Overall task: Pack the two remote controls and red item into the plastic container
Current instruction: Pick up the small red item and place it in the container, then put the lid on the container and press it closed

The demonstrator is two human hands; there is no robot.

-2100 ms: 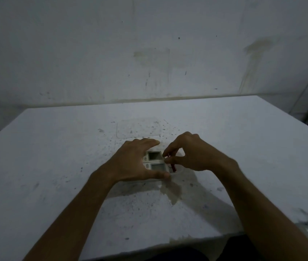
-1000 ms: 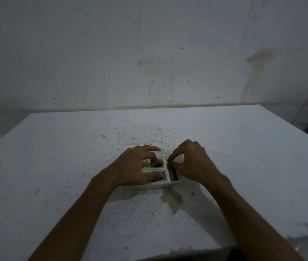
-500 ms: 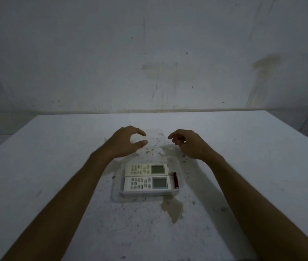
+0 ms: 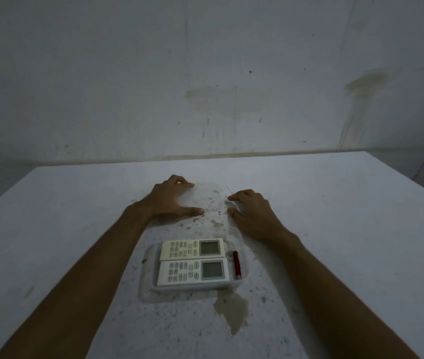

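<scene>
Clear plastic forms the shallow container (image 4: 145,286) on the pale, speckled table (image 4: 50,229), and all three items lie inside it. The far remote (image 4: 192,248) and the near remote (image 4: 192,272) rest side by side, touching along their long edges, each with its long axis running left to right. Both lie face up with the button pads at the left end and the grey screens at the right end. Just beside their screen ends, the small red item (image 4: 237,264) lies crosswise to them, its long axis running from near to far, with a small metal ring at its far end.

Beyond the container, both hands reach to a faint clear sheet, seemingly a lid (image 4: 211,200), lying flat on the table. The left hand (image 4: 172,199) is spread, fingertips and thumb pressing the sheet's left edge. The right hand (image 4: 253,213) is loosely curled at its right edge; I cannot tell whether either hand grips the sheet or only touches it.
</scene>
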